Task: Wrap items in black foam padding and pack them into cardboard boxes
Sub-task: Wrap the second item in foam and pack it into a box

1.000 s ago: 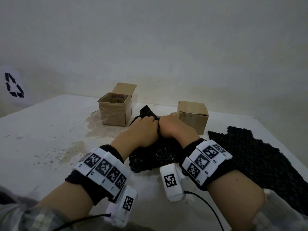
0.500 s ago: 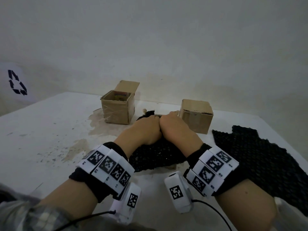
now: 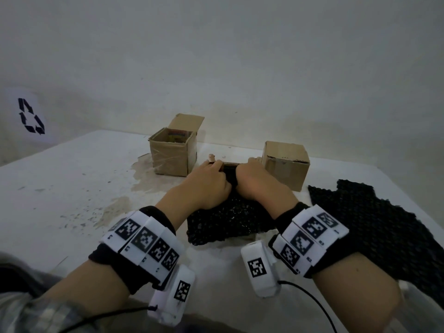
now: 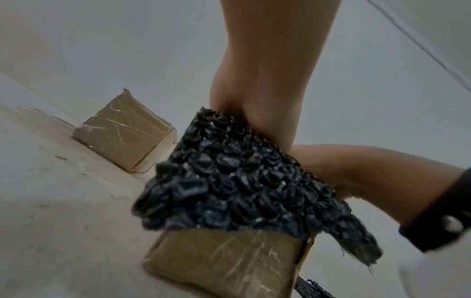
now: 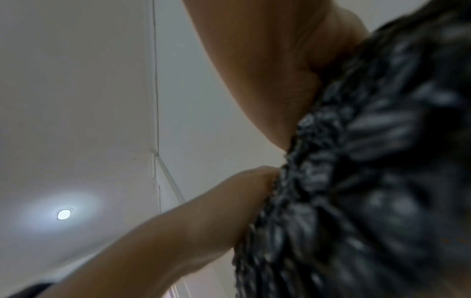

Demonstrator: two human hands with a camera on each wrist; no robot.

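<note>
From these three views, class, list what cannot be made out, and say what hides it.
1. Fingertips of the left hand and right hand: head view, curled behind the black foam padding.
2. Contents of the box under the padding: left wrist view, covered.
3. Item in the open box: head view, too small.
4. Right wrist view: blurred.

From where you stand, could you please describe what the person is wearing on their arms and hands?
Both hands are bare. The left hand and the right hand each have a black fabric wristband carrying white rectangular blocks printed with black square-pattern markers. A white camera pod with its own marker hangs under each wrist, trailing a thin black cable. A grey checked sleeve covers the upper left forearm.
</note>
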